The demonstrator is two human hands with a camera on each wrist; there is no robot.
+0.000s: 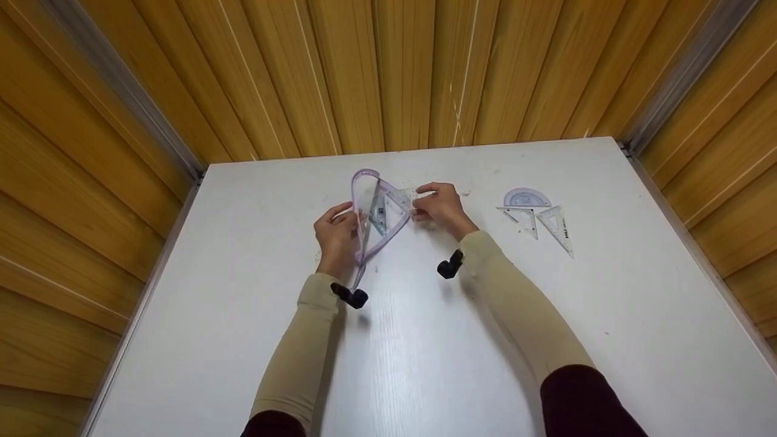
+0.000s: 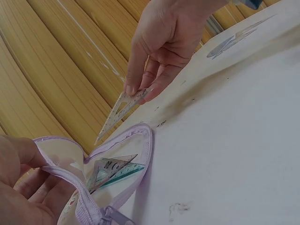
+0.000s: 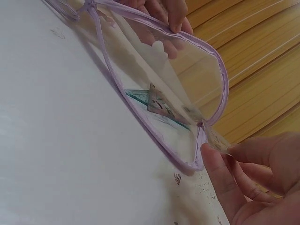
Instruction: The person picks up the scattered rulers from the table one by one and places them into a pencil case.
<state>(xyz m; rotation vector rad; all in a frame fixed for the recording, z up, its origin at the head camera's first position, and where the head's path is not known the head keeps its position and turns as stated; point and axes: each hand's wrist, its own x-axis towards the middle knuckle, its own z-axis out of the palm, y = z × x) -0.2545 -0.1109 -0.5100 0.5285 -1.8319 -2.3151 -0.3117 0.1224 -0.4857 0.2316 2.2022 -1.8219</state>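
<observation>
On the white table [image 1: 388,340], the head view shows a protractor [image 1: 527,195] clearly, smudged elsewhere, and the left hand [image 1: 337,237] gripping a lilac-edged pouch [image 1: 388,236]. The left wrist view reveals the right hand [image 2: 161,49] pinching a clear set square [image 2: 125,99] by the pouch's mouth; inside lie a teal triangle [image 2: 127,173] and a clear triangle [image 2: 112,165]. The right wrist view shows left fingers behind the film.

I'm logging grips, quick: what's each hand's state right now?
Left hand: closed on the edge of the purple-trimmed clear pouch.
Right hand: closed, pinching a clear set square.
</observation>
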